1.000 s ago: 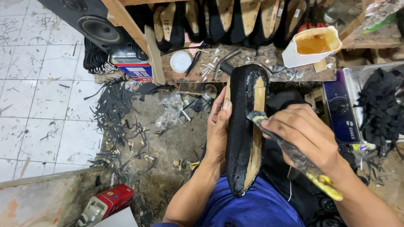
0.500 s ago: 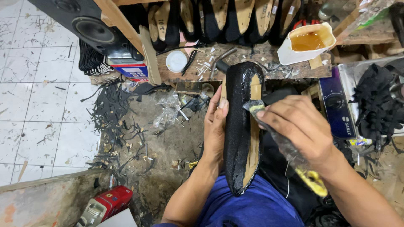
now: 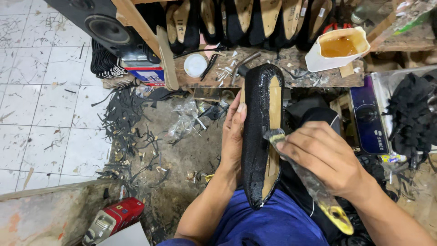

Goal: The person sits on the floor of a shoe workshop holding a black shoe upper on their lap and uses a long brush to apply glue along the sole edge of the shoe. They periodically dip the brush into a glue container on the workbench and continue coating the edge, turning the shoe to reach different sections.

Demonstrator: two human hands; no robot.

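A long black shoe (image 3: 260, 136) stands sole-up on the person's lap, its toe pointing to the workbench (image 3: 273, 75). Its upper is shiny and pebbled, and a tan strip of insole, flat and matte, shows along the right side. The left hand (image 3: 233, 136) lies flat against the left flank of the shoe, fingers stretched and pressed on it, thumb hidden behind. The right hand (image 3: 325, 157) is clenched around a brush (image 3: 314, 184) with a glue-crusted, yellow-ended handle; its pale bristles touch the tan strip about the middle of the shoe.

Behind the shoe, on the rough wooden workbench, stands a white folded container (image 3: 339, 48) with amber glue inside, a round white lid (image 3: 195, 65), and scattered small nails. A row of black shoes with tan soles (image 3: 255, 20) is stored above. On the left, a black speaker (image 3: 98, 23) stands, and black curly scraps (image 3: 132, 123) cover the dirty floor near white tiles (image 3: 41, 105). A red tool (image 3: 114, 219) lies lower left.
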